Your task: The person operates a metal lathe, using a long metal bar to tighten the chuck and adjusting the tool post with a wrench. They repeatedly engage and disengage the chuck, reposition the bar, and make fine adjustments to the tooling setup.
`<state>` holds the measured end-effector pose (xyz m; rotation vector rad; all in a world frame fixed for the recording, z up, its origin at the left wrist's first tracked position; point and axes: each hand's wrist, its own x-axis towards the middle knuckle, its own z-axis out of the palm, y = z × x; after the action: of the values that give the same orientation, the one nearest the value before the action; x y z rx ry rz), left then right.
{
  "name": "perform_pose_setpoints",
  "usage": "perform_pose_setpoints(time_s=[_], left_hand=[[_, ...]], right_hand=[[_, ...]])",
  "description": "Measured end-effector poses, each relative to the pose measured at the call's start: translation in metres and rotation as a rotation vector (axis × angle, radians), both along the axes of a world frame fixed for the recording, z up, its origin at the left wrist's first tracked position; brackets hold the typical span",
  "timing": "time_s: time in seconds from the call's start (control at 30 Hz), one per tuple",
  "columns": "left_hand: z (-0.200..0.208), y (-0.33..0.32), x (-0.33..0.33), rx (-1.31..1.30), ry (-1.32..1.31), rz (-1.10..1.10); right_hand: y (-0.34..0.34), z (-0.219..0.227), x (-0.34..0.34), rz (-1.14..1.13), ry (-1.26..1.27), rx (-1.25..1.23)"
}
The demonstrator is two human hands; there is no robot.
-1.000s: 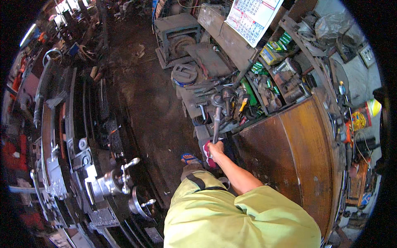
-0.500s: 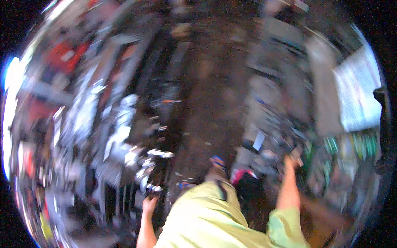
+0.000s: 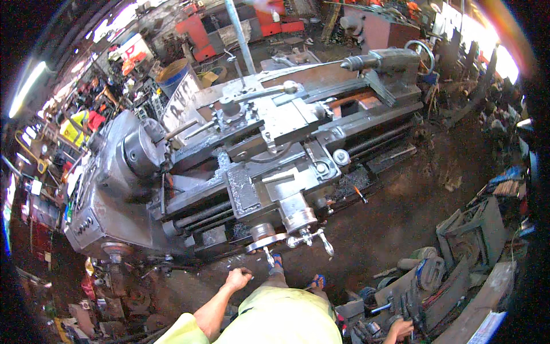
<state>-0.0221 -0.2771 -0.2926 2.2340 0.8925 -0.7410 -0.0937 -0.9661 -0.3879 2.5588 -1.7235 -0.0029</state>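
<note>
A large grey metal lathe stands before me, its round chuck at the left and its tailstock at the far right. My left hand is in front of the carriage, just short of the shiny handwheel and apart from it. Its fingers are curled; a small pale spot shows at the fingertips, too small to name. At the lower right, my right hand is beside a heap of tools, its fingers bent together. What it holds, if anything, cannot be made out.
Metal shavings lie on the lathe's carriage. A wooden board and a grey metal frame bound the right side. Behind the lathe stand a blue drum and red machine parts. Dark floor runs between lathe and tool heap.
My view has swung from a blurred aisle to face the lathe. Now my left hand is in front of its handwheels, while my right hand appears lower, near the bottom edge.
</note>
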Motion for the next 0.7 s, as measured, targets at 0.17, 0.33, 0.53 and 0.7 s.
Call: perform_pose_setpoints(time_s=[0.17, 0.33, 0.53, 0.7], left_hand=[[0.023, 0.05, 0.047, 0.01, -0.453, 0.191], [0.094, 0.107, 0.128, 0.039, -0.939, 0.194], [0.179, 0.127, 0.203, -0.157, -1.212, 0.153], [0.194, 0.067, 0.236, -0.048, -1.241, -0.481]], right_hand=[[0.086, 0.074, 0.147, 0.383, -0.328, 0.149], [0.219, 0.155, 0.238, 0.588, -0.64, 0.793], [0.354, 0.204, 0.262, 0.925, -0.297, 1.173], [0.4, 0.199, 0.251, 0.919, -0.305, 0.944]])
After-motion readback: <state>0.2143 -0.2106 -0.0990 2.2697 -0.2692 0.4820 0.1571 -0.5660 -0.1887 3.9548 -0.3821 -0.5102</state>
